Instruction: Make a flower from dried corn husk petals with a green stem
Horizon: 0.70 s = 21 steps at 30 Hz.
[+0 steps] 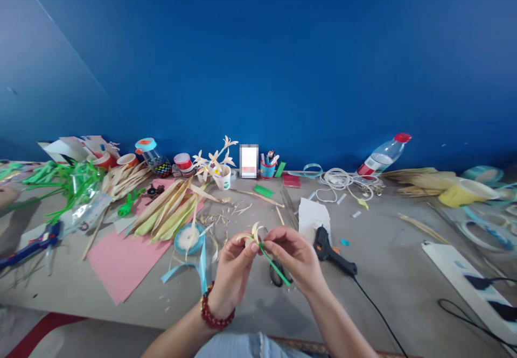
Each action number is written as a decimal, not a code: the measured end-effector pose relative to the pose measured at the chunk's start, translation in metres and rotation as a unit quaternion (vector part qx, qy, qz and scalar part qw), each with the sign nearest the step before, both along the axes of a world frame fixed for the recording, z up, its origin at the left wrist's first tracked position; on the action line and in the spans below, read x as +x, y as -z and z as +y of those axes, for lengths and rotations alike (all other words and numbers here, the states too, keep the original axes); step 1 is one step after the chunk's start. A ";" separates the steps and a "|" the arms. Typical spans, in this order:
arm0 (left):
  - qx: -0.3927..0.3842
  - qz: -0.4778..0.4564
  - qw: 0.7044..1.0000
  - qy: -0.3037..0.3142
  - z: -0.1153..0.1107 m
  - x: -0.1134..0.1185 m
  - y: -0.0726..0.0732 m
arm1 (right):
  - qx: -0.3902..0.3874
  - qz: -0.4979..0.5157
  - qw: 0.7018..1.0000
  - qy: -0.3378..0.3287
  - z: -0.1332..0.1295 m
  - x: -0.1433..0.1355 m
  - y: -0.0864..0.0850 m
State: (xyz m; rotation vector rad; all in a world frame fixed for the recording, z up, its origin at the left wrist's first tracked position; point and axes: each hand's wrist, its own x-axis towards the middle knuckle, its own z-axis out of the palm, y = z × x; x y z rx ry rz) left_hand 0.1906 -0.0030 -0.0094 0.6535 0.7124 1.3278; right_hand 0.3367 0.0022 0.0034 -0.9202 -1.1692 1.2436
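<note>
My left hand (233, 274), a red bead bracelet (217, 310) at its wrist, pinches a small cream-coloured flower (254, 232) made of pale, husk-like strips. From the flower's base a green stem (279, 271) slants down to the right. At the top of that stem, the thumb and fingers of my right hand (297, 255) are closed on it. Scissors (277, 274) lie on the table below, partly hidden by the stem and my right hand. Just right of my right hand rests a black glue gun (333, 253), its cord running toward the front edge.
Corn husks (161, 215) and pink paper (121, 264) lie at left, beside a roll of blue ribbon (179, 245). Similar flowers stand in a white cup (223, 179) by the wall. A tilted bottle (379, 159) and a white power strip (464, 282) are at right.
</note>
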 end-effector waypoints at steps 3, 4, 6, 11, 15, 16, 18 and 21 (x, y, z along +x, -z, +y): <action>0.000 -0.007 1.000 0.011 -0.001 -0.001 -0.002 | -0.011 0.024 0.999 -0.023 -0.001 -0.004 0.001; 0.002 -0.009 1.000 0.015 -0.001 -0.001 -0.003 | -0.015 0.033 0.999 -0.027 -0.002 -0.005 0.002; 0.006 -0.014 1.000 0.021 -0.001 -0.002 -0.004 | -0.021 0.051 0.998 -0.036 -0.003 -0.006 0.002; 0.008 -0.006 1.000 0.028 -0.001 -0.003 -0.003 | -0.026 0.072 0.996 -0.041 -0.004 -0.007 -0.002; 0.005 0.010 1.000 0.024 -0.001 -0.003 -0.004 | -0.036 0.083 0.995 -0.052 -0.002 -0.007 -0.005; 0.004 0.008 1.000 0.025 -0.001 -0.003 -0.004 | -0.041 0.088 0.993 -0.061 -0.002 -0.007 -0.005; 0.004 0.002 1.000 0.026 -0.002 -0.003 -0.005 | -0.048 0.095 0.991 -0.080 -0.002 -0.007 -0.004; 0.005 -0.006 1.000 0.027 -0.002 -0.003 -0.004 | -0.037 0.101 0.991 -0.078 -0.002 -0.007 -0.001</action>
